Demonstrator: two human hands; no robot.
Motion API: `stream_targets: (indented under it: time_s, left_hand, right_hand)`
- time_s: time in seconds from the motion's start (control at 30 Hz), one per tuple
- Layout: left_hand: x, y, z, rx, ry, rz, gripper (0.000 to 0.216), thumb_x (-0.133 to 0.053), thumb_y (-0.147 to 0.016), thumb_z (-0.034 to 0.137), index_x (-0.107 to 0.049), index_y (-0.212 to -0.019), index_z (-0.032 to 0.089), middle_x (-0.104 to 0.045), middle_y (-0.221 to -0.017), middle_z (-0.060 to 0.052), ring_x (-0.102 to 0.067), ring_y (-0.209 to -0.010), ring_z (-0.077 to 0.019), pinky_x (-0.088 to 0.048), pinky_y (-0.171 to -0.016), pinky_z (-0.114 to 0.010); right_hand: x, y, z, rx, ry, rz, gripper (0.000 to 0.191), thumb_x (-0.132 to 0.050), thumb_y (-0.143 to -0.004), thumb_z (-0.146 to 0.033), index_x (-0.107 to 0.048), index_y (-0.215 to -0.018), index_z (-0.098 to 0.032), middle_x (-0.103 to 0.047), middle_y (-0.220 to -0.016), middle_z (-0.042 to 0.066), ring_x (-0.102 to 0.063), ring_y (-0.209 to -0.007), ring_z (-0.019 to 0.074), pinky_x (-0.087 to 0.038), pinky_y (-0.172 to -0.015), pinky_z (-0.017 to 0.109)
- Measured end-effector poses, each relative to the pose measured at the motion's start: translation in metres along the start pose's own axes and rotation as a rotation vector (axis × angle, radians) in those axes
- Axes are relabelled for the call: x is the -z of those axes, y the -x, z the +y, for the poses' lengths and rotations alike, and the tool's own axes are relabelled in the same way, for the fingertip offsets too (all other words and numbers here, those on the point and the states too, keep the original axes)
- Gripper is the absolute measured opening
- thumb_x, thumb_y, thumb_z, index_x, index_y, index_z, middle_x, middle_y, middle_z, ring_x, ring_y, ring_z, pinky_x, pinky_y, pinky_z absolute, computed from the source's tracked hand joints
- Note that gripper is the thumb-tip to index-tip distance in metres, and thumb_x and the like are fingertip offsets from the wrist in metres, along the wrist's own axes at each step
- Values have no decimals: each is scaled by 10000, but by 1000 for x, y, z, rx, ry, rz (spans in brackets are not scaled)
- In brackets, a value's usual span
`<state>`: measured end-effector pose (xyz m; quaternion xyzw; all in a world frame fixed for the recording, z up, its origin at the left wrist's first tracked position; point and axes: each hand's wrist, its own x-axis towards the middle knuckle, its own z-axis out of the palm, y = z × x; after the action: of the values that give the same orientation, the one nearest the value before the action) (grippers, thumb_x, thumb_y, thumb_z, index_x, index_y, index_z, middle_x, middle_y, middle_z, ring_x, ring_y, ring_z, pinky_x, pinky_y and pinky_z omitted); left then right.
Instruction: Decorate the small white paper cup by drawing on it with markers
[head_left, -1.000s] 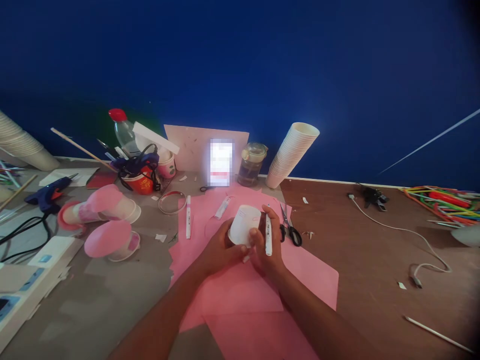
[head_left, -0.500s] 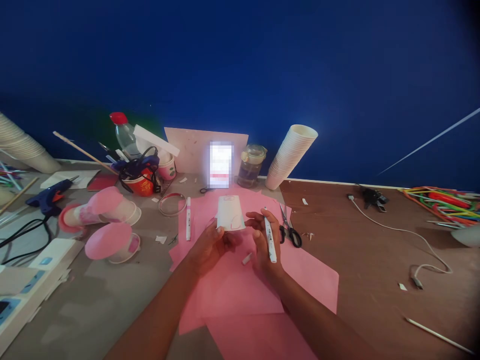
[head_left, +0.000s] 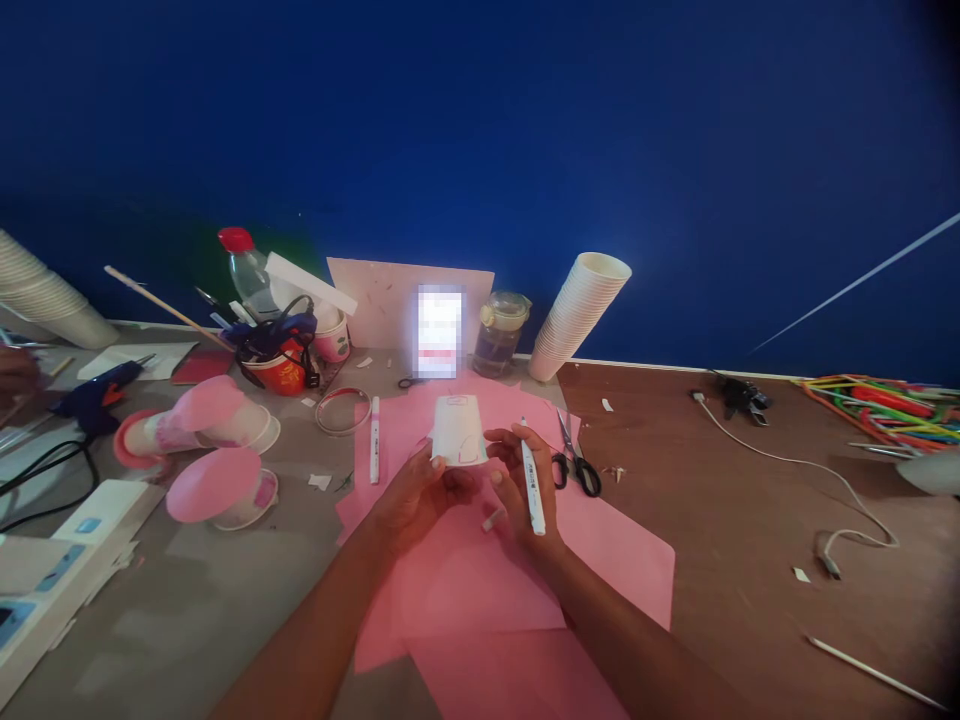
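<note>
My left hand (head_left: 416, 490) is closed on a white paper cup (head_left: 457, 430), held upside down above the pink paper sheets (head_left: 480, 590); faint pen lines show on the cup's side. My right hand (head_left: 519, 480) grips a white marker (head_left: 531, 482), tip pointing up, and its fingers touch the cup's right rim. A small white marker cap (head_left: 493, 519) lies on the pink paper under the hands. Black-handled scissors (head_left: 576, 455) lie just right of my right hand, and a second white marker (head_left: 373, 438) lies to the left.
A leaning stack of paper cups (head_left: 577, 310), a glass jar (head_left: 499, 333) and a lit phone (head_left: 439, 330) stand at the wall. Pink-covered cups (head_left: 214, 450), a tape ring (head_left: 343, 409), a glue gun (head_left: 94, 385) and a cluttered red cup (head_left: 281, 355) lie left. A white cable (head_left: 810, 470) and coloured straws (head_left: 885, 405) lie right. Another person's hand (head_left: 15, 370) shows at the left edge.
The cup was turned from bottom-facing-me to side-on and lifted slightly. My right hand left the cup briefly, then touched it again. Another person's hand appeared at the left edge.
</note>
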<state>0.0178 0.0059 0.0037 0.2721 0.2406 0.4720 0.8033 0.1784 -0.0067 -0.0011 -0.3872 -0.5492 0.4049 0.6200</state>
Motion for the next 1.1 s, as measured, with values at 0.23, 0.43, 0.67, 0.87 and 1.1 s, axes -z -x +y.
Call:
stream_targets:
  time_s: [0.23,0.43,0.67,0.87,1.1]
  left_hand:
    - [0,-1,2,-16,4,12,316,-675,-827,347,-636,-1091,177,-691,-953,-85,-640,-836,-193,-503,-787,-362]
    - [0,-1,2,5,37,37,300,-630,-860,341,-614,-1109,175,-708,-986,-103,-657,-889,-213,-500,-847,-408]
    - [-2,-1,3,-12,23,41,306,-661,-834,341,-629,-1097,186,-694,-1076,-97,-657,-900,-209,-505,-847,-401]
    - [-2,-3,4,-31,-27,-5,423,-720,-784,388,-624,-1147,194,-687,-1074,-100,-636,-914,-206,-492,-853,-379]
    - [2,-4,-1,-60,-36,9,359,-720,-787,389,-649,-1091,210,-679,-986,-66,-619,-871,-177,-484,-796,-324]
  right_hand:
    - [0,-2,1,18,-5,3,412,-601,-877,-326,-439,-1254,-299,-583,-1199,91,-596,-981,210,-477,-931,477]
    - [0,-1,-1,14,-12,-10,400,-588,-886,-332,-438,-1254,-288,-604,-1181,94,-606,-988,215,-485,-932,480]
    - [1,-1,1,9,-2,-18,405,-590,-888,-330,-439,-1261,-283,-599,-1194,99,-604,-1001,212,-485,-943,476]
    - [2,-1,3,27,-18,-23,412,-598,-889,-304,-448,-1273,-289,-598,-1215,92,-606,-1041,208,-480,-964,463]
    - [-2,-1,6,86,-73,165,382,-463,-952,-421,-461,-1311,-291,-649,-1108,77,-640,-978,220,-496,-906,497]
